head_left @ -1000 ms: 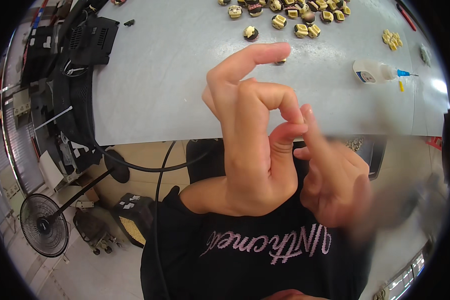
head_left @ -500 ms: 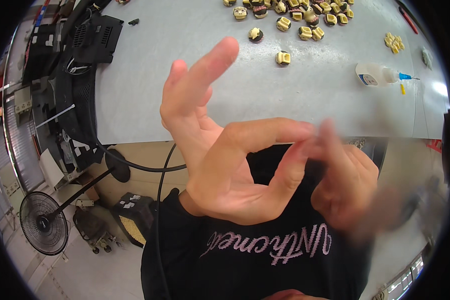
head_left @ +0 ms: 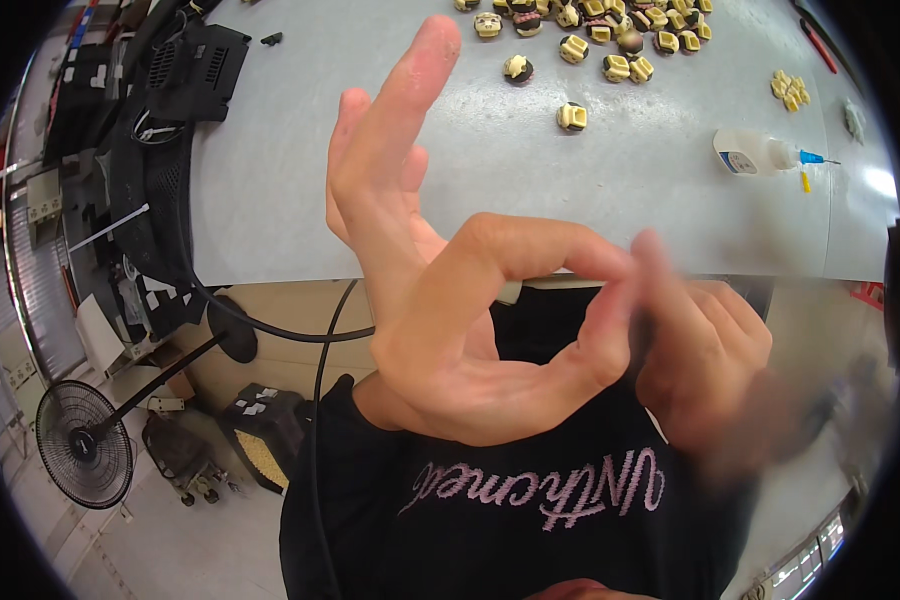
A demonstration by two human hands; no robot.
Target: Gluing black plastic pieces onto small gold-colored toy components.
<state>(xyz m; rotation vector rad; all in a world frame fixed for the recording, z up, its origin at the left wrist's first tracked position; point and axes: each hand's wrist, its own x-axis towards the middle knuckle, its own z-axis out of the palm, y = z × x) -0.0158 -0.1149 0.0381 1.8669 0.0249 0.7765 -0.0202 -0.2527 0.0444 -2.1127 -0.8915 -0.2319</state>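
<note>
My left hand (head_left: 425,330) is raised in front of my chest, thumb and index finger pinched together, the other fingers stretched up and apart. At the tips of that pinch it meets my right hand (head_left: 705,345), whose fingers are curled in and partly blurred. Whatever lies between the fingertips is hidden or too small to make out. Beyond the hands, a single small cream-and-dark figurine part (head_left: 572,117) lies on the grey table (head_left: 530,200). Another such piece (head_left: 518,68) sits slightly farther off.
A heap of similar pieces (head_left: 620,30) covers the far middle. To the right lie a clear squeeze bottle (head_left: 755,152) with a blue needle tip, a yellow cap (head_left: 806,182), small cream parts (head_left: 790,90) and a red-handled tool (head_left: 818,45). A black cable (head_left: 270,332) hangs at left.
The left hand's pinch has shifted slightly right, and its raised fingers are straighter and higher. My right hand has moved a little to the right. The fingertips still meet.
</note>
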